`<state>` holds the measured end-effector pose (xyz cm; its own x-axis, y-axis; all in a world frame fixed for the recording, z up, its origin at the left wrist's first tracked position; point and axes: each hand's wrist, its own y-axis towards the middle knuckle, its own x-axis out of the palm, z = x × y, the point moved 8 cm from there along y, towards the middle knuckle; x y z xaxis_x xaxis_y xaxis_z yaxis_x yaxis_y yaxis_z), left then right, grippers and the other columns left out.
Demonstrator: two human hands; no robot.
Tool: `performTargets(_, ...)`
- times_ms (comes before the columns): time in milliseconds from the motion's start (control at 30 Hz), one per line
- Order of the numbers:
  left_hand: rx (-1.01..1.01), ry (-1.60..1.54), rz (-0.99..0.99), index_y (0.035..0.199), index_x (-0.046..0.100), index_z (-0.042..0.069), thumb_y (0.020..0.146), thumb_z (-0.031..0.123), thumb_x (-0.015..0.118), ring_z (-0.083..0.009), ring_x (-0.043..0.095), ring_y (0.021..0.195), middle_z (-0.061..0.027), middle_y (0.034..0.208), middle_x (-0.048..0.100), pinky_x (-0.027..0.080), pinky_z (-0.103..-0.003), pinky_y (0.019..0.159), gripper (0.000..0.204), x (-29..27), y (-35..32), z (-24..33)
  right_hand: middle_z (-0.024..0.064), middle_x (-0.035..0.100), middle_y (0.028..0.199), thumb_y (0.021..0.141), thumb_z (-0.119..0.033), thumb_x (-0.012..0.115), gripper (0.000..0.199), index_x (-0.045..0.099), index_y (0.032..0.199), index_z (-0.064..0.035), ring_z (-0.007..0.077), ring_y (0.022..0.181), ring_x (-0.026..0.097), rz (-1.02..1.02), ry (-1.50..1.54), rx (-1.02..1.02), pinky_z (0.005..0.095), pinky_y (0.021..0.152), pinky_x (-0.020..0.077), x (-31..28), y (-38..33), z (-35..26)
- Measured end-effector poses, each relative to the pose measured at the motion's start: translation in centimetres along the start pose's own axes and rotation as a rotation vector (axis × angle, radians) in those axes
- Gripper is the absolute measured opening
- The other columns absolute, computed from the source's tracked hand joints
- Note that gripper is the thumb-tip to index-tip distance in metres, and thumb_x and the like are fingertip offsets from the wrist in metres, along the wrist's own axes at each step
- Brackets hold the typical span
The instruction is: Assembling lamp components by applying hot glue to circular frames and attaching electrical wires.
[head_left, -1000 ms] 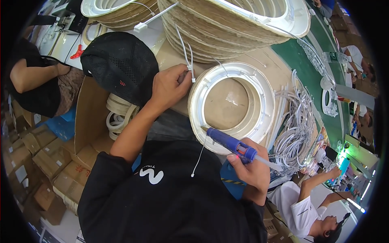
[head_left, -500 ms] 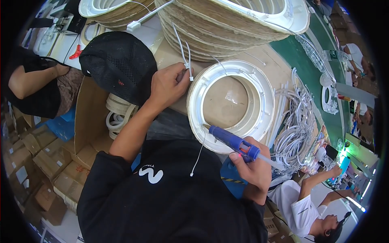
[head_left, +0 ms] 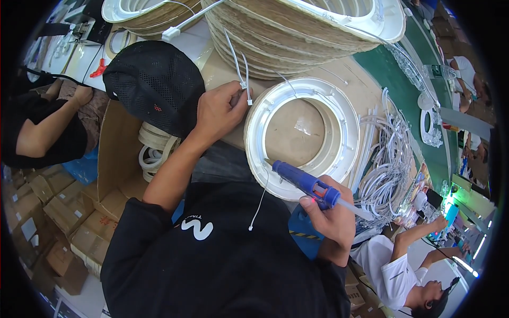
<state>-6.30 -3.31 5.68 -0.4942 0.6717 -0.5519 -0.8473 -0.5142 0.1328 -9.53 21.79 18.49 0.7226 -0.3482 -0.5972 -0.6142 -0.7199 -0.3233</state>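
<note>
My right hand (head_left: 333, 220) is wrapped round a blue glue gun (head_left: 299, 178), with a translucent glue stick (head_left: 354, 209) coming out of its back end. The nozzle meets the inner channel of a white ring-shaped housing (head_left: 347, 143) at its lower left. From the rim there, a thin white wire (head_left: 258, 209) with a small plug hangs toward me. My left hand (head_left: 220, 109) is closed beside the ring's upper left, pinching white wires (head_left: 234, 49) that end in a white plug. Whether the fingers also touch the ring is hard to see.
Tall stacks of similar rings (head_left: 254, 47) rise behind. A black mesh cap (head_left: 154, 85) lies left of my left hand, above a cardboard box (head_left: 122, 148). Bundled clear-white cables (head_left: 387, 175) lie to the right. Co-workers sit at left (head_left: 47, 122) and lower right (head_left: 395, 270).
The glue gun's nozzle has shifted very slightly up and left along the ring. My left hand stays nearly still. At the left, the co-worker's arm and body have moved.
</note>
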Motion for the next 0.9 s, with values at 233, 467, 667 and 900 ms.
performTargets(233, -0.006, -0.064, 0.04, 0.09, 0.071, 0.007, 0.088, 0.019, 0.07, -0.0253, 0.054, 0.05, -0.011, 0.061, 0.055, 0.042, -0.036, 0.05, 0.012, -0.1, -0.3, -0.1, 0.0138, 0.067, 0.08, 0.082, -0.028, 0.08, 0.037, 0.067, 0.103, 0.0005, 0.0279, 0.069, 0.066, 0.052, 0.162, 0.044, 0.0326, 0.065, 0.0511, -1.0, -2.1, 0.9)
performTargets(467, -0.037, -0.061, 0.024, 0.094, 0.074, 0.008, 0.09, 0.023, 0.072, -0.0179, 0.055, 0.05, -0.0095, 0.062, 0.06, 0.044, -0.032, 0.051, 0.016, 0.1, 0.1, -0.2, 0.0137, 0.068, 0.089, 0.078, -0.02, 0.081, 0.035, 0.067, 0.101, 0.001, 0.0286, 0.074, 0.066, 0.287, 0.192, 0.093, 0.0325, 0.069, 0.0517, -2.8, -8.7, 2.5)
performTargets(667, -0.06, -0.13, 0.023, 0.097, 0.073, 0.005, 0.091, 0.02, 0.072, -0.0103, 0.055, 0.049, -0.0103, 0.066, 0.065, 0.044, -0.027, 0.051, 0.016, 0.5, -0.1, -1.0, 0.0128, 0.065, 0.083, 0.081, -0.029, 0.082, 0.036, 0.064, 0.096, -0.002, 0.0332, 0.072, 0.065, 0.227, 0.075, 0.216, 0.0357, 0.066, 0.0515, -1.6, -9.4, 3.3)
performTargets(900, -0.059, -0.119, 0.032, 0.095, 0.073, 0.004, 0.091, 0.021, 0.072, -0.0086, 0.05, 0.047, -0.0067, 0.057, 0.058, 0.041, -0.027, 0.049, 0.017, 0.3, -0.3, -1.0, 0.0138, 0.063, 0.077, 0.084, -0.033, 0.08, 0.036, 0.062, 0.094, -0.0031, 0.036, 0.068, 0.063, 0.203, 0.01, 0.24, 0.0377, 0.061, 0.0506, -0.8, -9.1, 3.5)
